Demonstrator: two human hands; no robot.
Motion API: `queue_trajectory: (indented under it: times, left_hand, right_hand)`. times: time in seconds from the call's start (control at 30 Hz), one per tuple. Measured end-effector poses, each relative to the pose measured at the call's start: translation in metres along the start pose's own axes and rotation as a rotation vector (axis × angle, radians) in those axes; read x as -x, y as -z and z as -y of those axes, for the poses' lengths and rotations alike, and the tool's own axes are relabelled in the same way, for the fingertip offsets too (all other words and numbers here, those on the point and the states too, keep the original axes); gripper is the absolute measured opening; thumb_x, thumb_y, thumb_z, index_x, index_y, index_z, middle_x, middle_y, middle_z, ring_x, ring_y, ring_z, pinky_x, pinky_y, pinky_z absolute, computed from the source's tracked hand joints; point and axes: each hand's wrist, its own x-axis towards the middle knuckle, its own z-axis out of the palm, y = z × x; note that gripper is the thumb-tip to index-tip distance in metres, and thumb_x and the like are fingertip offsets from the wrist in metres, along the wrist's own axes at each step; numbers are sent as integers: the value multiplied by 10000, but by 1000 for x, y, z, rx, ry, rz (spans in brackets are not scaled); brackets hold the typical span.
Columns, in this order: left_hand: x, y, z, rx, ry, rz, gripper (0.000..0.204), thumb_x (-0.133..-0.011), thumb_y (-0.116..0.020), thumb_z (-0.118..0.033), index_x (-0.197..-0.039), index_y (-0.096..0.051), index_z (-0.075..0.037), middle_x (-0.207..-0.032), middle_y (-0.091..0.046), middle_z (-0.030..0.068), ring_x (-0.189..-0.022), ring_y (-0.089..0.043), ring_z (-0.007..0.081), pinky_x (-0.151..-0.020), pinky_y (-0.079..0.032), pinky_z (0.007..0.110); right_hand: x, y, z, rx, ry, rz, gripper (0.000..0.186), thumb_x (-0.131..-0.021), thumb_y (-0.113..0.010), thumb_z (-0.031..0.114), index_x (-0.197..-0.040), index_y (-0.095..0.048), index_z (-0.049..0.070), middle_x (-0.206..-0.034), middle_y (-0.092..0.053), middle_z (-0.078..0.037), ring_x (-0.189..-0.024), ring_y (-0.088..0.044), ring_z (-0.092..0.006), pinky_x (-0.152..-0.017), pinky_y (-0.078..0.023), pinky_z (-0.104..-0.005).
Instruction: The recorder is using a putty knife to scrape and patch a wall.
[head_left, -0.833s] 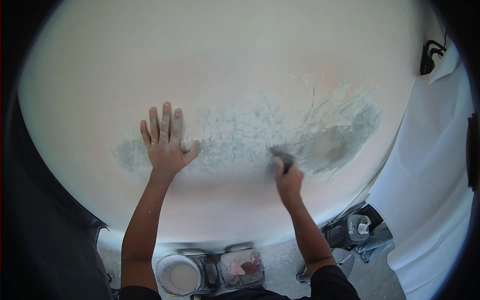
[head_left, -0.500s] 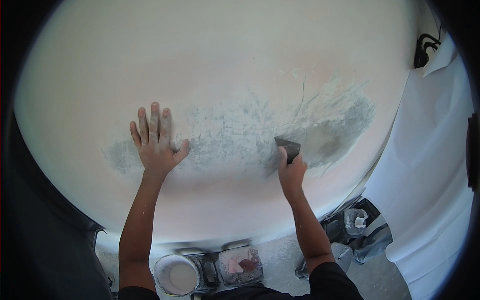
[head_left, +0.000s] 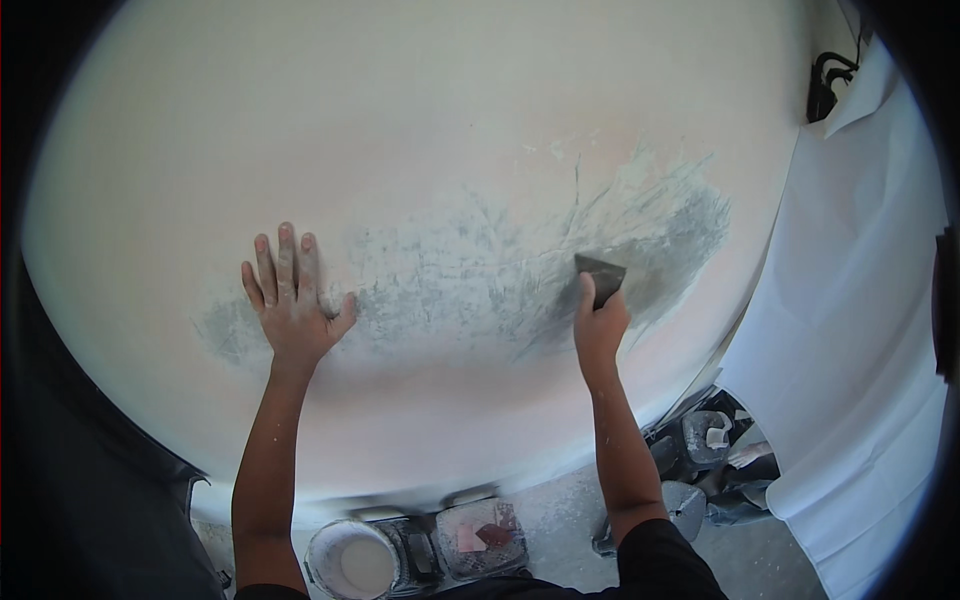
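Note:
A large, curved, pale panel (head_left: 420,80) fills most of the view, with a scuffed grey and pinkish patch (head_left: 440,265) across its middle. Flat on the left end of this patch lies my left hand (head_left: 293,310), fingers spread and dusty, holding nothing. My right hand (head_left: 601,325) grips a dark, flat, four-sided sanding pad (head_left: 602,278) and holds it against the patch's right part, beside a smoother dark grey area (head_left: 655,270). The pad's exact kind is hard to tell, and its underside is hidden.
Below the panel stand a white bucket (head_left: 345,565) with pale contents and a dusty container (head_left: 482,535) with reddish pieces on top. White sheeting (head_left: 840,300) hangs at the right. Near its lower edge are dark containers (head_left: 705,440) and what looks like another person's hand (head_left: 748,455).
My right hand has moved the dark pad right and slightly up across the patch. The view has shifted a little; my left hand stays flat on the panel. A pale hand-like shape appears lower right.

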Motion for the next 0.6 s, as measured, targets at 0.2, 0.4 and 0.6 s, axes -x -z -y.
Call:
queue_trajectory:
  times: [0.2, 0.4, 0.6]
  left_hand:
    - [2, -2, 1, 12, -9, -35, 768, -857, -537, -513, -1467, -437, -57, -1575, -328, 158, -1481, -217, 393, -1186, -95, 560]
    - [-2, -2, -4, 2, -8, -31, 765, -862, -527, -509, -1473, -428, -58, -1577, -324, 158, -1479, -225, 393, -1185, -103, 561]
    - [3, -2, 1, -12, 3, -14, 764, -864, -526, -515, -1475, -428, -66, -1587, -308, 151, -1483, -218, 387, -1187, -98, 561]
  right_hand:
    - [17, -10, -4, -67, 41, 22, 446, -939, -671, 357, -898, -611, -84, -720, -652, -268, -644, -659, -408, -575, -510, -423]
    - [0, -13, -6, -179, 6, -182, 395, -947, -661, 335, -947, -627, -59, -737, -672, -215, -623, -669, -318, -606, -519, -413]
    - [-37, 13, 19, -218, -30, -197, 426, -936, -684, 341, -913, -631, -81, -672, -648, -202, -581, -633, -222, -551, -496, -354]
